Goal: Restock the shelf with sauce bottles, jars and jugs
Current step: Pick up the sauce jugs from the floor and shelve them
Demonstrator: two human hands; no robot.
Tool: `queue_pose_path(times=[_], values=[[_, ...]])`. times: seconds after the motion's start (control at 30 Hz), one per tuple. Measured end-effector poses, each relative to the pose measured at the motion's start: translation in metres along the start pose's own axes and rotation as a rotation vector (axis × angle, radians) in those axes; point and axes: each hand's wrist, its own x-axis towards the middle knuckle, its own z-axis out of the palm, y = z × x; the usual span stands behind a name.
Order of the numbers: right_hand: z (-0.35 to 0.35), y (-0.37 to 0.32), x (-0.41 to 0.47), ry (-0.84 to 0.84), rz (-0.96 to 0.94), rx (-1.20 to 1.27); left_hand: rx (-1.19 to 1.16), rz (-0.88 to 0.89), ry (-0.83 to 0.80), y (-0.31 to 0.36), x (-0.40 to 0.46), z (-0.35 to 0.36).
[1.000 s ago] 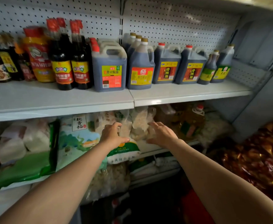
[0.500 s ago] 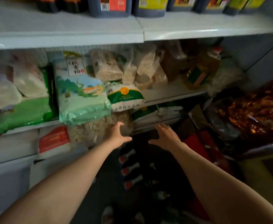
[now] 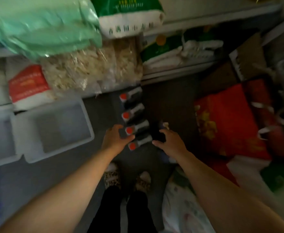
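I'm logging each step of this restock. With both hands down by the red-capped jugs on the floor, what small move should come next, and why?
Probably close both hands on the nearest jug and lift it. The left hand and right hand flank it with spread fingers, neither yet gripping, and it sits at the near end of the row of dark, red-capped jugs.

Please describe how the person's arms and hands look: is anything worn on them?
Both forearms are bare, with no sleeves in view. The left hand and the right hand wear no gloves; no watch or ring shows, though the picture is blurred.
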Motion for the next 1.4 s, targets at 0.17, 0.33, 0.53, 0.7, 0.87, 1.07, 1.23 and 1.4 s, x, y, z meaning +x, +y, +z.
queue_pose_path(times=[0.17,0.33,0.53,0.7,0.87,1.07,1.23,1.4], values=[[0.070,0.049,0.067,0.016,0.074,0.241,-0.092,-0.049,-0.025,-0.077,0.052,0.088],[0.134,0.089,0.130,0.030,0.034,0.406,-0.228,0.044,-0.086,-0.131,0.100,0.157],[0.183,0.122,0.177,0.034,-0.043,0.484,-0.190,0.029,-0.057,-0.172,0.146,0.203],[0.199,0.129,0.184,0.169,-0.092,0.547,-0.187,0.142,-0.021,-0.188,0.163,0.211],[0.233,0.150,0.173,0.230,-0.089,0.662,-0.258,0.191,-0.090,-0.215,0.176,0.207],[0.249,0.163,0.179,0.278,-0.141,0.672,-0.195,0.272,-0.137,-0.225,0.190,0.198],[0.257,0.165,0.181,0.319,-0.208,0.750,-0.242,0.327,-0.210,-0.228,0.196,0.200],[0.250,0.165,0.186,0.327,-0.219,0.673,-0.343,0.322,-0.199,-0.225,0.202,0.199]])
